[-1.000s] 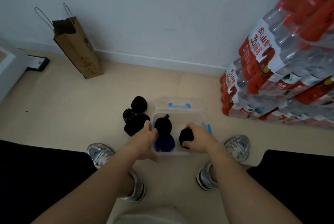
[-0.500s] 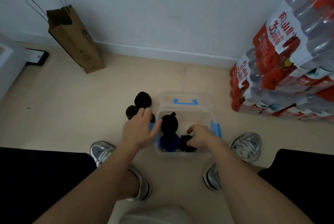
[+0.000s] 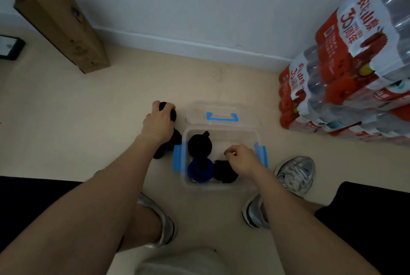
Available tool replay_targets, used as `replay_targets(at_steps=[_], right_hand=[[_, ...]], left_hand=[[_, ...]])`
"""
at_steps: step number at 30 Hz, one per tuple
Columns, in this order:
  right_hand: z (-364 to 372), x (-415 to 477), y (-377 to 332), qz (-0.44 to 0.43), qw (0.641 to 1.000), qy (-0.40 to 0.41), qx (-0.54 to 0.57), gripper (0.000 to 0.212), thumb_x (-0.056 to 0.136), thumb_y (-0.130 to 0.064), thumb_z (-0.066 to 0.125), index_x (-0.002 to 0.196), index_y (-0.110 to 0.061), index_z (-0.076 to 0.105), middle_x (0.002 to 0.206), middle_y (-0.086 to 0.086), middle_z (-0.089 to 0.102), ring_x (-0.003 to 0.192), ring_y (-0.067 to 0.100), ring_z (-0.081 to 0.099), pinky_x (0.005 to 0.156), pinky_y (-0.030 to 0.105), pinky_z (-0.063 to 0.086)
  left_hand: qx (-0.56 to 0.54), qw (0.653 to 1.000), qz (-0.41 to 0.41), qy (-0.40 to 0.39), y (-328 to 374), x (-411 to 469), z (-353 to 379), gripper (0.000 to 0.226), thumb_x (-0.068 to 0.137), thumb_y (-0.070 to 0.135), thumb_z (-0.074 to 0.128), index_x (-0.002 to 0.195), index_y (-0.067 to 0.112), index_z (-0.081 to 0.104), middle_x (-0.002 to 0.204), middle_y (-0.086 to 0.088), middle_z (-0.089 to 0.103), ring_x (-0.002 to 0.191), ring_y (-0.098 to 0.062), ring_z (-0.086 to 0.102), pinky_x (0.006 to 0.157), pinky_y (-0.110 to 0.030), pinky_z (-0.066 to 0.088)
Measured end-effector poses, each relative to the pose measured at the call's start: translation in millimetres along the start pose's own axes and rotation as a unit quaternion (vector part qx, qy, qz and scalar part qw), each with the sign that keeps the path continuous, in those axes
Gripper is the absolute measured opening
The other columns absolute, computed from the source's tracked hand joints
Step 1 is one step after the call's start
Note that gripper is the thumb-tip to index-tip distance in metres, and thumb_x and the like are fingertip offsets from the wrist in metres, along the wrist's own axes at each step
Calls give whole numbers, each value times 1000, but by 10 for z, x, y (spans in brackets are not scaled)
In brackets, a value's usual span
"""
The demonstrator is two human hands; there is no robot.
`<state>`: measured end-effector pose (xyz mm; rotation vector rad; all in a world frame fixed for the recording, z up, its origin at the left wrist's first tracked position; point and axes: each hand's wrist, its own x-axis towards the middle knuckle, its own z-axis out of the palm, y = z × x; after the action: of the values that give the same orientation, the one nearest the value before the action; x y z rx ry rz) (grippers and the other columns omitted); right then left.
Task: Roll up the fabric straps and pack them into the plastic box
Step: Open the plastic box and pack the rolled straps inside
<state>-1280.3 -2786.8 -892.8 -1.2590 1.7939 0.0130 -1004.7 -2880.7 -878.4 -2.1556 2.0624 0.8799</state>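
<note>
Head: box (image 3: 235, 139); paper bag (image 3: 60, 21); water packs (image 3: 346, 79)

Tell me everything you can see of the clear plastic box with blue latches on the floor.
The clear plastic box stands upright and open on the beige floor. It is rectangular with rounded corners and has a blue latch on each side wall. Inside lie two black fabric rolls and one blue fabric roll. Its clear lid with a blue handle lies behind it. The right hand hovers over its near right part; contact is unclear.
</note>
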Motion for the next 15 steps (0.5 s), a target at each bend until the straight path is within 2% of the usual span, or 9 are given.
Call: replay_targets(at_steps=[2, 4, 7, 9, 11, 13, 15], right_hand=[[-26, 10, -9, -2, 1000, 2, 6, 31, 109, -25, 53, 130, -17, 74, 126, 9, 73, 101, 20, 63, 85, 26, 48], [-61, 14, -30, -8, 1000, 2, 8, 31, 108, -23, 54, 133, -16, 72, 124, 10, 72, 99, 18, 62, 84, 25, 48], [-126, -27, -127, -19, 999, 29, 12, 28, 104, -20, 58, 127, -17, 74, 112, 7, 74, 96, 19, 65, 83, 27, 52], [-188, -112, -256, -18, 991, 131, -2, 19, 96, -28, 61, 104, -26, 79, 93, -4, 74, 87, 20, 68, 76, 31, 56], [-248, -214, -400, -31, 971, 239, 0, 15, 88, -36, 62, 85, -27, 74, 78, -9, 72, 77, 22, 68, 70, 33, 58], [-269, -293, -523, -88, 951, 298, 6, 17, 87, -38, 67, 78, -24, 69, 69, -8, 68, 71, 23, 67, 67, 35, 58], [-271, -366, -623, -166, 930, 327, -4, 20, 86, -43, 73, 84, -24, 65, 66, -8, 63, 67, 22, 65, 63, 35, 54]], left_hand=[[-23, 999, -5, 30, -26, 39, 3, 41, 101, 5, 60, 139, 18, 51, 146, -19, 37, 111, -50, 57, 100, -60, 52], [-32, 998, 7, 61, -51, 25, -3, 39, 99, 0, 60, 134, 14, 51, 137, -20, 42, 107, -48, 57, 94, -59, 52], [-58, 987, 43, 140, -53, -75, -63, 37, 99, 8, 63, 134, 12, 51, 131, -21, 45, 99, -46, 58, 83, -54, 53], [-108, 973, 44, 201, 16, -185, -153, 40, 98, 19, 68, 133, 14, 51, 128, -19, 47, 94, -40, 59, 80, -49, 54], [-173, 951, 37, 253, 142, -312, -269, 45, 93, 30, 73, 131, 18, 52, 126, -12, 50, 92, -28, 57, 79, -41, 53], [-213, 929, 54, 297, 306, -468, -391, 48, 86, 34, 77, 126, 17, 58, 121, -7, 54, 94, -21, 57, 82, -36, 51], [-222, 915, 96, 321, 497, -640, -472, 47, 81, 33, 80, 121, 15, 62, 115, -4, 59, 96, -18, 59, 84, -31, 51]])
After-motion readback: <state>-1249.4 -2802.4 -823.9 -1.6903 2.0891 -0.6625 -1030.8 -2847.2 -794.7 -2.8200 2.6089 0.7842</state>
